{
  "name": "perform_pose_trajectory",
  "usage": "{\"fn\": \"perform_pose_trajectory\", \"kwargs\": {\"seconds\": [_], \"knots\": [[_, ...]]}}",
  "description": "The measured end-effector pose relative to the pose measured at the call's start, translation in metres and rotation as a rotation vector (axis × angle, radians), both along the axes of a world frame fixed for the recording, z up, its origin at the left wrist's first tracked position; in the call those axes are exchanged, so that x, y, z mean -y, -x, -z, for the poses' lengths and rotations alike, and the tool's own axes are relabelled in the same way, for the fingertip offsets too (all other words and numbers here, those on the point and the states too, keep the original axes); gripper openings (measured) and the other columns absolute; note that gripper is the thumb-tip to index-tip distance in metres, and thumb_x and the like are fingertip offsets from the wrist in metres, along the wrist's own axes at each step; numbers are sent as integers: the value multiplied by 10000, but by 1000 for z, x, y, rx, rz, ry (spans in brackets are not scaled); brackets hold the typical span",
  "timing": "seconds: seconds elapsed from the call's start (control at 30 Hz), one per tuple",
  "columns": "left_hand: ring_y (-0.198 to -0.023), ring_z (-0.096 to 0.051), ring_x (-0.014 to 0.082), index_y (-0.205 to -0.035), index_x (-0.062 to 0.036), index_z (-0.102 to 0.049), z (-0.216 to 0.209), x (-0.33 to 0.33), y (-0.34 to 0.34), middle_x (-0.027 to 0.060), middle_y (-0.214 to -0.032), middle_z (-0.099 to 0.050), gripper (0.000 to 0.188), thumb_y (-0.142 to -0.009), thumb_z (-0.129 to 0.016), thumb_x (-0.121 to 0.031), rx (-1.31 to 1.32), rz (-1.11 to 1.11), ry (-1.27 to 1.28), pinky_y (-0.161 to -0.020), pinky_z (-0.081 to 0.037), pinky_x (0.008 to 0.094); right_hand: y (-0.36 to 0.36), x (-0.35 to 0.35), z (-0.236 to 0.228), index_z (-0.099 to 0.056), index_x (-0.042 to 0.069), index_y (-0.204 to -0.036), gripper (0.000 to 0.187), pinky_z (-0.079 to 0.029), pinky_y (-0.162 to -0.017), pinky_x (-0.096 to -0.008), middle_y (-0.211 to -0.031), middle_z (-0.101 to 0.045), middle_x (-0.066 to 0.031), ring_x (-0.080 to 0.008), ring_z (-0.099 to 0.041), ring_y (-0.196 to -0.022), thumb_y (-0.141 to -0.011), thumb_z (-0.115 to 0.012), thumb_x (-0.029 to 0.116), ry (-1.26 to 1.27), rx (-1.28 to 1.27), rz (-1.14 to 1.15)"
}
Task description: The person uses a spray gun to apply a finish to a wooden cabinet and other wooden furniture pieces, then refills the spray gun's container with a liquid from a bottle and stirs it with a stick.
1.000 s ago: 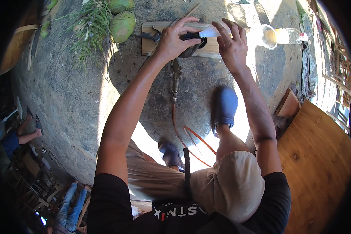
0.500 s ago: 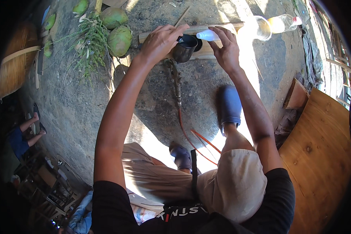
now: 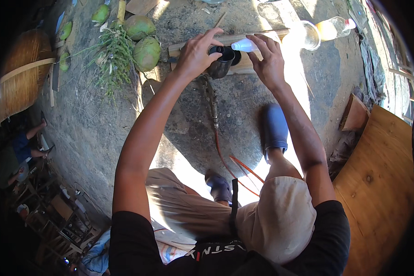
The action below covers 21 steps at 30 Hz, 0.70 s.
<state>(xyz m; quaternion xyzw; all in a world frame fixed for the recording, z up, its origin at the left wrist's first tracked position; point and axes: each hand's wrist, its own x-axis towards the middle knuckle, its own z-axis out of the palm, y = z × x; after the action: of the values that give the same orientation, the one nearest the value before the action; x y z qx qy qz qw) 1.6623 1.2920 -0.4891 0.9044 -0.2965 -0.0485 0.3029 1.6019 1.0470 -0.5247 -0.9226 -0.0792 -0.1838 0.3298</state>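
Both hands up at the far plank, cup and bottle meeting.

Far left, woven basket (image 3: 20, 78) on the ground, then leafy greens (image 3: 112, 57) and two green coconuts (image 3: 142, 41) just beside the plank's left end. Left hand (image 3: 195, 55) clamped around a dark cup (image 3: 221, 62), held tilted over the wooden plank (image 3: 188, 48). Right hand (image 3: 269, 62) closed on a small white bottle (image 3: 244, 45), laid sideways with its tip at the cup's rim. Further right, glass jar (image 3: 306, 36) and clear plastic bottle (image 3: 333, 27) in bright sun. Nearer, blue shoe (image 3: 275, 129) on the ground; plywood sheet (image 3: 382, 184) at near right.
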Motion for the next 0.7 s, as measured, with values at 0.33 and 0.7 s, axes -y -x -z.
{"fn": "perform_pose_trajectory", "kwargs": {"seconds": [0.33, 0.7], "knots": [[-1195, -694, 160, -1405, -127, -610, 11, 12, 13, 15, -1133, -809, 672, -811, -918, -194, -205, -187, 321, -1078, -501, 372, -12, 6, -20, -688, 240, -1355, 570, -536, -985, -432, -1332, -655, -53, -305, -622, -1149, -826, -776, 50, 221, 147, -74], [-1134, -710, 153, -1232, -87, -748, 20, 9, 15, -33, -1382, -691, 461, -823, -919, -214, -243, -191, 418, -1003, -528, 352, -15, -1, -25, -691, 248, -1344, 541, -535, -982, -436, -1363, -630, -35, -292, -607, -1191, -843, -755, 55, 318, 189, -88]]}}
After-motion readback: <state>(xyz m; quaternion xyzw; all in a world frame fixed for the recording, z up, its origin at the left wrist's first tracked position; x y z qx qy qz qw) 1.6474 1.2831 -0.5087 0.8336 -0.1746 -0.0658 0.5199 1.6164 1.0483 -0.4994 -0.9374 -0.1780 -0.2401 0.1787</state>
